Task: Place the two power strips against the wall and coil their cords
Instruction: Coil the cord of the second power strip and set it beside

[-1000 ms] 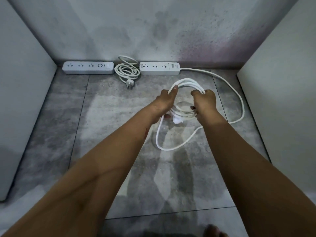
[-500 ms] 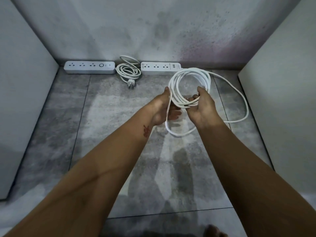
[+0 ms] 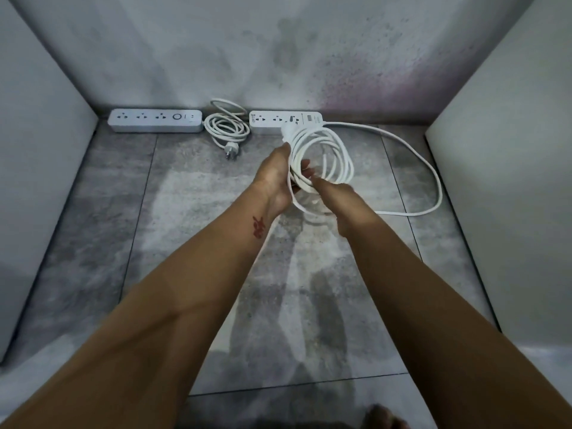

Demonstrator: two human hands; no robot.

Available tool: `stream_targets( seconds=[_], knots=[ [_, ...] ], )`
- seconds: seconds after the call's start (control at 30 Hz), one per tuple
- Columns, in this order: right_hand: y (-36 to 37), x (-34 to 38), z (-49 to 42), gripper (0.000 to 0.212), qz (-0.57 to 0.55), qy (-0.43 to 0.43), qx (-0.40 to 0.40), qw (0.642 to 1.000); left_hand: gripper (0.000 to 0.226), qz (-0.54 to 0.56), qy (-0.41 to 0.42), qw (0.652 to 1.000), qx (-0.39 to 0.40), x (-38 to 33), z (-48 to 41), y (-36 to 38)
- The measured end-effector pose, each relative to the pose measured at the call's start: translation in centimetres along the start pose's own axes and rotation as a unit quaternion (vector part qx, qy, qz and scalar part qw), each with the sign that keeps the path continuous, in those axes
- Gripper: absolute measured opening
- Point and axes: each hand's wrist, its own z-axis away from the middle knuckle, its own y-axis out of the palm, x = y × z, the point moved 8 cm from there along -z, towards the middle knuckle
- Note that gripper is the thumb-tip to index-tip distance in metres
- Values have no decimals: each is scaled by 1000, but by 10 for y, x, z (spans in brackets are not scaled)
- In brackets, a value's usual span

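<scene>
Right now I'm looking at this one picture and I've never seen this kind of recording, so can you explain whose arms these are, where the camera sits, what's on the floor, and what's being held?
No machine here: these are a person's two bare arms, filmed by a camera worn on the head, looking forward and down. On the tiled floor, two white strips lie against the back wall. The left power strip has its coiled cord beside it. From the right power strip a loose cord loops out to the right and back to the hands. The left hand holds a white coil of it, fingers curled round. The right hand meets the coil's near side; its fingers are hidden, so its grip cannot be told.
</scene>
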Motion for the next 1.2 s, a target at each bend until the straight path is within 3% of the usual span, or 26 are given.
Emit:
stream_targets(
  seconds=[0.03,0.1,0.17,0.27,0.4,0.5,0.67,0.77,0.93,1.1,1.2],
  knots=[
    [-12,2,0,86,56,-14,-78,995,31,-5,12,1000,-6,-2,0,-1],
    [-31,17,7,80,147,-83,-201,965,27,-48,41,998,-6,-8,0,-2],
    [-37,40,21,77,210,-198,-247,925,27,-140,72,987,7,-16,1,1],
    [-30,60,29,87,313,-317,-248,860,33,-264,102,959,19,-21,4,9],
    [-21,72,30,75,412,-373,-227,800,35,-286,101,953,21,-16,2,18],
    [-23,72,27,50,429,-403,-243,771,47,-302,109,947,16,-16,0,20],
    [-30,63,22,49,465,-383,-276,749,41,-312,127,940,56,-22,4,28],
    [-35,61,22,46,442,-346,-292,774,45,-303,140,942,23,-29,-6,18],
    [-58,45,13,46,309,-220,-311,872,64,-279,85,954,69,-15,-4,5],
    [-59,31,3,49,186,-154,-290,926,62,-297,123,945,64,-5,-6,18],
    [-54,23,-2,52,133,-121,-261,948,65,-277,139,950,22,-4,-9,17]
  ],
)
